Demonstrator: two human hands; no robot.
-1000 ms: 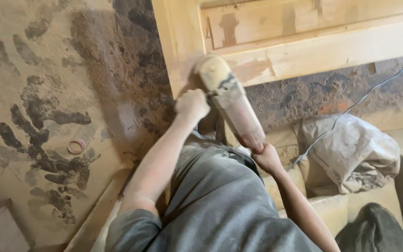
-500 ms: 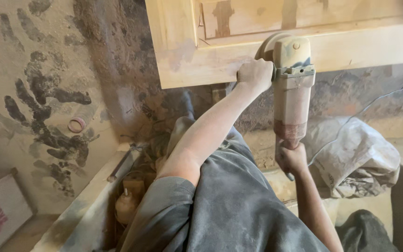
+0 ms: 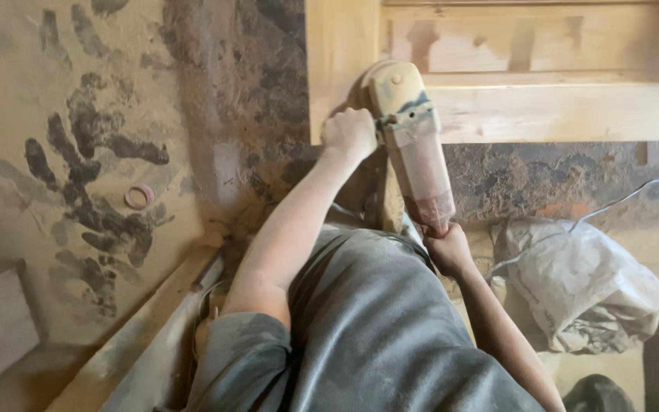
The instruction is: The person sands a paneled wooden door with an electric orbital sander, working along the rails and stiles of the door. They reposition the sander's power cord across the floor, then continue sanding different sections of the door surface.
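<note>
A dust-coated angle grinder (image 3: pixel 409 145) rests with its head against a pale wooden frame (image 3: pixel 512 107). My left hand (image 3: pixel 350 133) is closed on the side handle next to the grinder's head. My right hand (image 3: pixel 448 248) grips the rear end of the grinder's body, lower down. The disc is hidden under the tool's head. My grey shirt fills the lower middle of the view.
The floor is covered in brown sawdust with dark scuffs. A small ring of tape (image 3: pixel 139 197) lies at left. A crumpled dusty sack (image 3: pixel 573 282) sits at right, with a thin cable (image 3: pixel 627 200) running over it. A wooden plank (image 3: pixel 139 336) lies lower left.
The grinder has shifted left along the wooden frame, from the horizontal rail toward the upright corner post. Both hands kept their grip and moved with it.
</note>
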